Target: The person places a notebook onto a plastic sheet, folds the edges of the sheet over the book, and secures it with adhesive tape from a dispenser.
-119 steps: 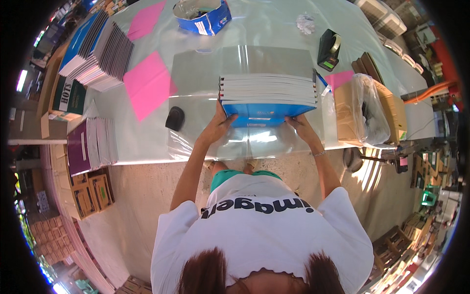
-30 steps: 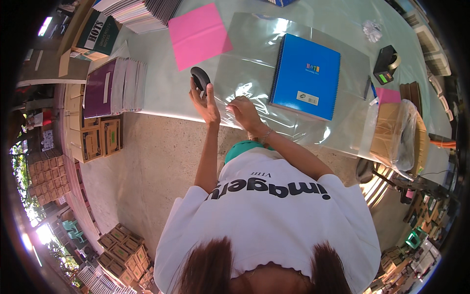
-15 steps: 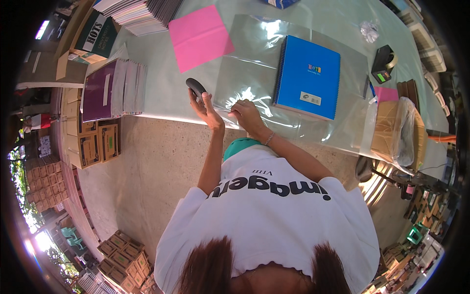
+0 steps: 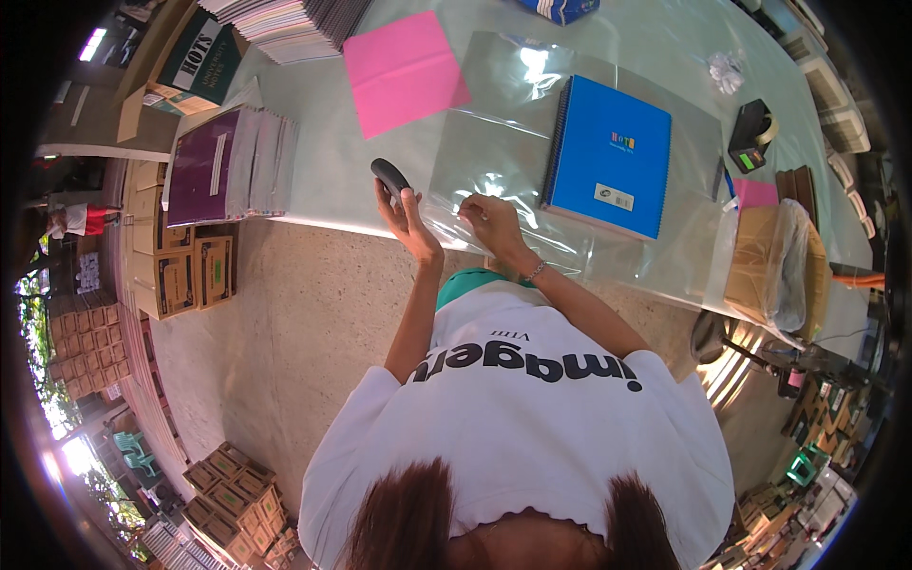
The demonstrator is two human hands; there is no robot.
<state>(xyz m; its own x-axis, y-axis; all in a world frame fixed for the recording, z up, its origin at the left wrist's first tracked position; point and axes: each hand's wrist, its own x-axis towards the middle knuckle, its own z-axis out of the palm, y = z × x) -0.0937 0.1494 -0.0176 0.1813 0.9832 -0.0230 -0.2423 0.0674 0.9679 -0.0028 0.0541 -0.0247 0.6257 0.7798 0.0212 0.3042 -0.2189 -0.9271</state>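
Note:
My left hand [image 4: 412, 228] is closed around a dark grey, rounded, oblong object [image 4: 390, 175] near the table's front edge; its exact kind is not clear. Just to the right, my right hand [image 4: 495, 226] has its fingers curled with the tips together, above the near left part of a clear plastic sheet [image 4: 486, 133]. Whether anything small is between those fingertips I cannot make out. On the sheet lies a blue spiral-bound notebook [image 4: 613, 142], with a small white label near its lower edge. It sits to the right of my right hand, apart from it.
A pink paper sheet [image 4: 407, 76] lies farther back on the table. Stacked notebooks [image 4: 204, 171] stand at the left edge, with cardboard boxes [image 4: 161, 275] beyond. A tape dispenser [image 4: 750, 138], crumpled plastic [image 4: 725, 72] and a plastic-covered carton [image 4: 755, 266] are at the right.
My right hand has turned a little, its fingertips drawn closer together over the sheet. My left hand keeps the dark object. The whole table view has shifted slightly to the right.

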